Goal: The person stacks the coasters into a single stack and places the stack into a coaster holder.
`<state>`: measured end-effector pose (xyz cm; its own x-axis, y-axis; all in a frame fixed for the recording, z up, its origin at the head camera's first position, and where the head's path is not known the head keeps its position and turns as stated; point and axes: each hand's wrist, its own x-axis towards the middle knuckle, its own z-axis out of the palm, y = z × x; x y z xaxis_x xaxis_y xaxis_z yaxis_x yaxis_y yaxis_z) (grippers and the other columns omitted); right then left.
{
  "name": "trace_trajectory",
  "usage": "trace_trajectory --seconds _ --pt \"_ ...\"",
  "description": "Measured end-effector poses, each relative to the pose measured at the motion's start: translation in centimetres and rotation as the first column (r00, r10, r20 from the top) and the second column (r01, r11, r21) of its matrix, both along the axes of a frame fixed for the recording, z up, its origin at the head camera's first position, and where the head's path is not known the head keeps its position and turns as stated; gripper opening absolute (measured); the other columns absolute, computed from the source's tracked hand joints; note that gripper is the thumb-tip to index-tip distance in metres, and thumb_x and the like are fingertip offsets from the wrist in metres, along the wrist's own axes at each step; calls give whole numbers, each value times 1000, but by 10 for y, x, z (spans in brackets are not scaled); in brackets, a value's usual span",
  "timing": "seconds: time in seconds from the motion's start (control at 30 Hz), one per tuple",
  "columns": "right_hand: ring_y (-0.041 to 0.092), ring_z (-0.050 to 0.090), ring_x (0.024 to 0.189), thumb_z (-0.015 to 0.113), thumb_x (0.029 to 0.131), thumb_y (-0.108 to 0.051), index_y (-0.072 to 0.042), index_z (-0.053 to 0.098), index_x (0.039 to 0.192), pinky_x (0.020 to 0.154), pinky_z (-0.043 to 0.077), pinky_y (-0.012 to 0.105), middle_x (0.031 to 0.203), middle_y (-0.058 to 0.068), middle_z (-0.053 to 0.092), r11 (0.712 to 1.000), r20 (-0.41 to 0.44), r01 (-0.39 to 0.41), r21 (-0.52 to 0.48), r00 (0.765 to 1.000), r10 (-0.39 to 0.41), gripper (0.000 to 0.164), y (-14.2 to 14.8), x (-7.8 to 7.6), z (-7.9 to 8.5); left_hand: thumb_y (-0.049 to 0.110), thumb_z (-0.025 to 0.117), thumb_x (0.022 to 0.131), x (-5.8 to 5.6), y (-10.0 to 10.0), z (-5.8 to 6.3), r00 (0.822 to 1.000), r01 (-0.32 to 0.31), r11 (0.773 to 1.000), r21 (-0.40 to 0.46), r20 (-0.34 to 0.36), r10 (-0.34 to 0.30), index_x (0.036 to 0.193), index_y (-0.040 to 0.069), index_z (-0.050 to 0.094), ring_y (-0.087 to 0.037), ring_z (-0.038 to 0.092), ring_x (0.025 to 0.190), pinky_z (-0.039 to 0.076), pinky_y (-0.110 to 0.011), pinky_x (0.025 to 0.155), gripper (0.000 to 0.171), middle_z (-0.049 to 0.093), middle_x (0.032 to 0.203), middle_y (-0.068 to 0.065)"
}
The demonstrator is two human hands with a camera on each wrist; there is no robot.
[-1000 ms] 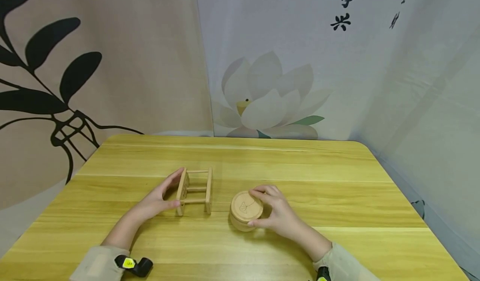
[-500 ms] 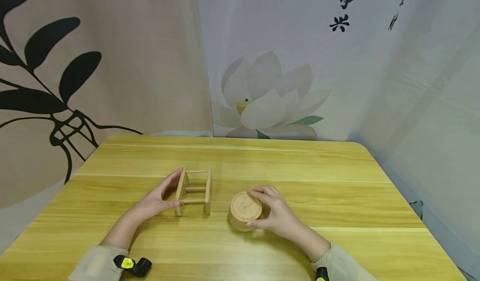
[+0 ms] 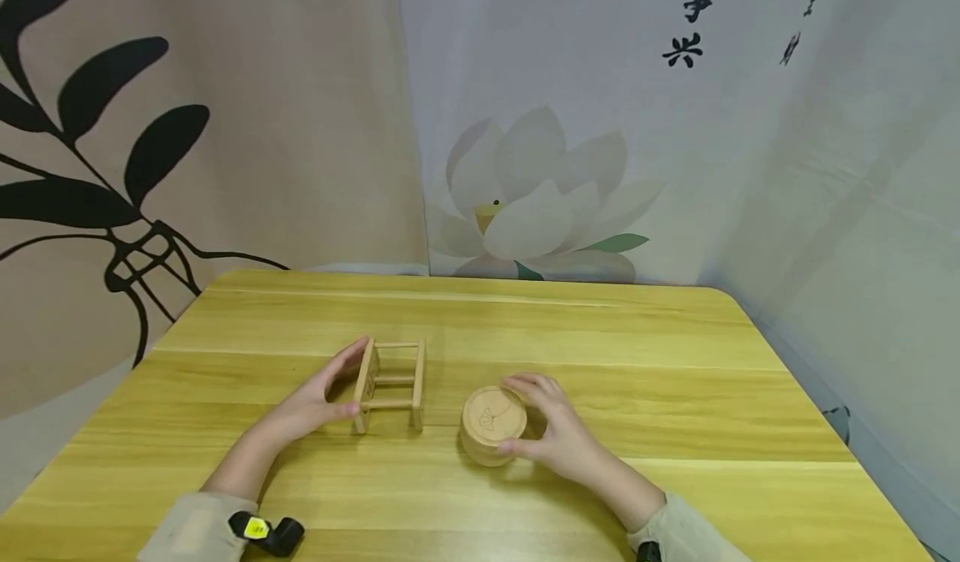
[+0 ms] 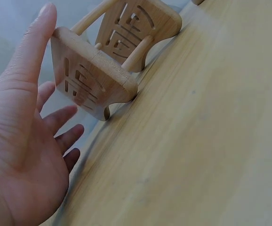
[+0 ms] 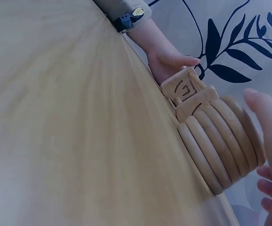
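In the head view, a small wooden rack [image 3: 389, 381] with two side panels joined by round rods stands left of centre on the table. My left hand [image 3: 311, 401] spans its left panel, thumb at the near end and index finger at the far end. Seen from the left wrist, that panel [image 4: 91, 75] has cut-out slots, and the fingers lie spread beside it. Right of the rack is a stack of round wooden coasters [image 3: 487, 437], the top one engraved with a leaf. My right hand [image 3: 561, 429] curves loosely around its right side. In the right wrist view, the thumb [image 5: 263, 106] shows apart from the stack.
Both things stand on a light wooden table [image 3: 600, 320] with rounded far corners. Behind it hangs a printed cloth [image 3: 540, 62] with a lotus, dark leaves and brush characters. Each sleeve carries a black wrist camera, the left one [image 3: 270, 531] in fuller view.
The head view shifts slightly. Both hands, the rack and the coaster stack keep their places on the table.
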<state>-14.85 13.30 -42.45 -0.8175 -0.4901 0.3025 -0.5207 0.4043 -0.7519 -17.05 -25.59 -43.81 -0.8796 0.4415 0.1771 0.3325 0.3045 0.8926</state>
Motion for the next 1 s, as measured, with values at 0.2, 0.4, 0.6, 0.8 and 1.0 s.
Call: trace_trajectory --seconds 0.2,0.4,0.6,0.8,1.0 --pt "33 33 131 79 79 -32 -10 43 143 101 27 65 145 13 38 998 58 27 -50 998 -24 76 8 6 -5 26 67 91 3 3 11 998 -54 998 -20 -45 53 155 24 18 -48 11 138 10 -81 91 80 16 157 -14" --pt "30 40 125 75 84 -26 -10 42 143 100 32 62 143 6 41 996 54 50 -72 997 -46 69 17 10 -10 13 65 91 6 11 26 989 -125 991 -56 -81 121 154 29 21 -44 7 140 9 -81 91 79 15 158 -6" --pt "26 44 121 74 85 -26 -8 41 143 99 37 54 140 3 44 995 46 63 -79 997 -59 69 19 17 -11 17 68 90 14 30 43 975 -191 980 -61 -124 182 151 40 21 -39 9 141 10 -79 94 80 16 158 0" --pt "27 44 123 71 87 -26 -8 38 145 100 39 50 141 5 43 993 86 73 -92 994 -65 70 18 25 -11 23 70 89 24 53 57 964 -232 972 -48 -144 223 151 39 21 -33 13 142 13 -73 100 81 21 156 5" --pt "38 44 118 67 91 -24 -12 30 149 92 42 58 139 15 40 992 196 53 -115 980 -30 70 15 33 -12 20 72 87 34 77 65 958 -241 970 -14 -164 235 152 30 22 -28 18 141 15 -68 105 83 27 154 6"
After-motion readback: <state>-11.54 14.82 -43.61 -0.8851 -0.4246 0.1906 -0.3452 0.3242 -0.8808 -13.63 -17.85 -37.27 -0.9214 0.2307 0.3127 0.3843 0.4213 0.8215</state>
